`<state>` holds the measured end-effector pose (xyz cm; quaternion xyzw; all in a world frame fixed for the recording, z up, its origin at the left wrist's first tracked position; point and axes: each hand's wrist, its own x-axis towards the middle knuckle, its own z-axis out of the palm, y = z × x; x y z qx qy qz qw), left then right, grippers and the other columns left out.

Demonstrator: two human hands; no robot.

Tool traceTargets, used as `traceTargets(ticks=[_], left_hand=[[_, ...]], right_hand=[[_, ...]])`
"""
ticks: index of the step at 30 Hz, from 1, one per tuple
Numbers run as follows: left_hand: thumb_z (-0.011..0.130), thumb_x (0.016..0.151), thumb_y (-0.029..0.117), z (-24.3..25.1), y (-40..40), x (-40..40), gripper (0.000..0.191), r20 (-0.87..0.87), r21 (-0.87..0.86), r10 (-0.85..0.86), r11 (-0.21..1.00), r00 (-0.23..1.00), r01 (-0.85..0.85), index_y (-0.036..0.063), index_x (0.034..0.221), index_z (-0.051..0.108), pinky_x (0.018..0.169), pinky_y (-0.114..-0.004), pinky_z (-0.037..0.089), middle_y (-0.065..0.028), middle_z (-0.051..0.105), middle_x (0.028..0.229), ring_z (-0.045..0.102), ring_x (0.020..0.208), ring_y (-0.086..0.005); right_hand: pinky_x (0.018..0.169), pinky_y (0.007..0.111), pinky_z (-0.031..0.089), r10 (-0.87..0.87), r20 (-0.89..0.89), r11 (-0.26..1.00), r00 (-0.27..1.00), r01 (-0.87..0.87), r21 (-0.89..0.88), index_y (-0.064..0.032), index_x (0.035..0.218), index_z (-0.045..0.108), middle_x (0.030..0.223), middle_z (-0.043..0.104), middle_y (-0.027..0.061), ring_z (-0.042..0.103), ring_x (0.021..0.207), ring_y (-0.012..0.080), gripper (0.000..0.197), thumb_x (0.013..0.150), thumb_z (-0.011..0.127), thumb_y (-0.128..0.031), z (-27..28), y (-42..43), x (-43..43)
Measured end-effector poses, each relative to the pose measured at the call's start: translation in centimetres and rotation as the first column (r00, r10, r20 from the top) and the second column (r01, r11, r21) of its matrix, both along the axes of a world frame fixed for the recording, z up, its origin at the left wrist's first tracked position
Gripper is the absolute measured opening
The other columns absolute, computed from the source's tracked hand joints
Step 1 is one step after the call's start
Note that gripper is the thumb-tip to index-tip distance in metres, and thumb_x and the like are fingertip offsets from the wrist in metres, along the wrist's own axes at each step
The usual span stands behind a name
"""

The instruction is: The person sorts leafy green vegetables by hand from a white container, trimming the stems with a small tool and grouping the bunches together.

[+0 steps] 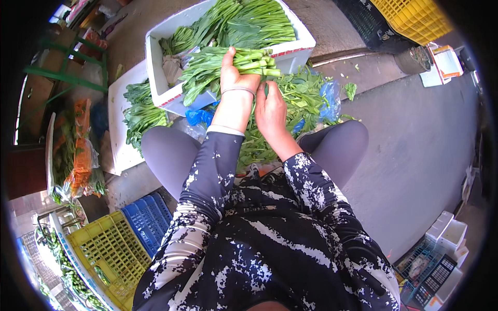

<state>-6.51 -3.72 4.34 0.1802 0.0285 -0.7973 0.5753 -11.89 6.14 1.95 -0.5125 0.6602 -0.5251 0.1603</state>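
My left hand [238,79] grips a bunch of leafy green stems [253,64], probably choy sum. Its cut ends point right and its leaves hang left. Close beside that wrist, my right hand [272,110] is closed with a small dark green thing [267,90] between thumb and forefinger; most of it is hidden, so I cannot tell what it is. Just beyond the bunch stands a white foam box [155,74] with more stem bunches [260,25] laid inside. Beneath my hands, between my knees, spreads a heap of loose leaves and trimmings [299,93].
Left of the box, more greens [146,112] lie on a white board [120,128]. Blue plastic bags [330,100] poke from the heap. Yellow [109,248] and blue crates [148,217] stand at lower left. A yellow crate [414,17] sits on a black one at upper right.
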Motion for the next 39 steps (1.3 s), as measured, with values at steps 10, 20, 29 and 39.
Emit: traceTargets(ticks=[10, 20, 29, 39], left_hand=[[0.052, 0.08, 0.023, -2.1, -0.4, -0.6, 0.021, 0.042, 0.064, -0.04, 0.997, 0.998, 0.037, 0.0058, 0.092, 0.05, 0.09, -0.051, 0.032, -0.013, 0.053, 0.1, 0.047, 0.096, -0.0317], [0.047, 0.076, 0.017, -0.5, 0.6, -2.4, 0.016, 0.097, 0.195, -0.061, 0.98, 0.993, 0.041, 0.0038, 0.084, 0.051, 0.084, -0.051, 0.037, -0.0134, 0.056, 0.087, 0.052, 0.084, -0.0294], [0.049, 0.072, 0.01, 0.6, 1.9, -1.4, 0.015, 0.078, 0.084, 0.001, 0.996, 0.997, -0.008, 0.0032, 0.085, 0.052, 0.085, -0.05, 0.039, -0.0109, 0.056, 0.085, 0.053, 0.084, -0.0285], [0.051, 0.072, 0.009, -0.1, 3.0, -1.6, 0.017, 0.094, 0.038, 0.011, 0.999, 0.995, -0.015, 0.0035, 0.088, 0.052, 0.085, -0.044, 0.04, -0.009, 0.057, 0.087, 0.053, 0.086, -0.0248]], right_hand=[[0.065, 0.044, 0.043, -0.024, -0.171, 0.999, 0.985, 0.019, -0.033, -0.0002, 0.095, 0.047, 0.083, 0.054, 0.0192, 0.054, 0.075, 0.0368, 0.026, 0.071, 0.054, -0.004, -0.5, -0.7, -1.6], [0.059, 0.04, 0.047, -0.161, 0.129, 0.926, 0.979, 0.105, 0.363, 0.0046, 0.09, 0.047, 0.07, 0.058, 0.0196, 0.058, 0.063, 0.0323, 0.016, 0.076, 0.048, -0.003, -8.7, -3.3, -6.2], [0.054, 0.045, 0.044, 0.015, -0.13, 0.991, 0.991, 0.002, 0.133, -0.0004, 0.132, 0.004, 0.072, 0.056, 0.0231, 0.056, 0.061, 0.0377, 0.077, 0.071, 0.052, -0.003, 1.0, 1.4, -2.3], [0.062, 0.041, 0.046, -0.048, 0.167, 0.945, 0.985, -0.01, 0.326, 0.0083, 0.119, 0.032, 0.077, 0.057, 0.0244, 0.058, 0.071, 0.0336, 0.048, 0.074, 0.046, -0.001, -2.0, -2.1, -4.3]])
